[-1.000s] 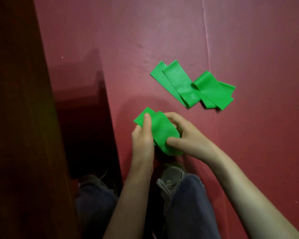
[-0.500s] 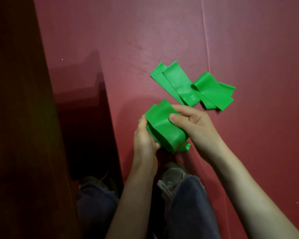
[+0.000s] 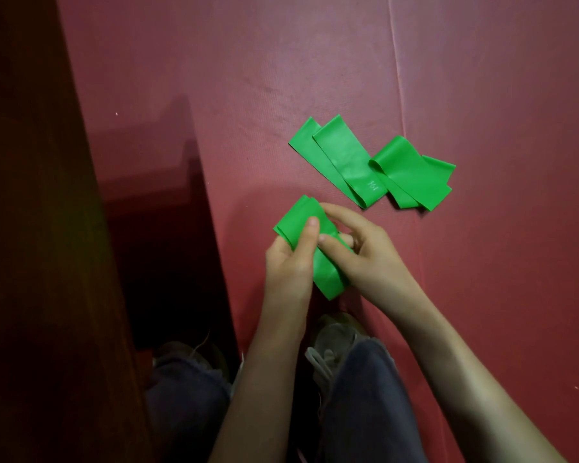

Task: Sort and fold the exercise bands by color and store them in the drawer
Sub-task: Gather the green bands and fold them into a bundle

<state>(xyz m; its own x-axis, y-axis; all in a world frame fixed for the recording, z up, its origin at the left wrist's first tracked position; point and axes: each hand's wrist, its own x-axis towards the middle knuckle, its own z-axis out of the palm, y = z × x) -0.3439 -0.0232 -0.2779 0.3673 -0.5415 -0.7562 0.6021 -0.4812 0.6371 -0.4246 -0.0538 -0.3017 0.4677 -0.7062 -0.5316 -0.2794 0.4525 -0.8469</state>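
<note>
The left hand [image 3: 291,259] and right hand [image 3: 365,252] both grip a folded green band [image 3: 296,220] over the red mat [image 3: 281,61]. More green bands [image 3: 345,158] lie overlapped on the mat nearby. Dark wooden furniture [image 3: 30,228] stands at left.

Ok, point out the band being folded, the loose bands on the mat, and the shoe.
band being folded [image 3: 293,222], head view, upper flat fold.
loose bands [image 3: 345,155], head view, top strip's flat face.
shoe [image 3: 338,329], head view, its toe.
</note>
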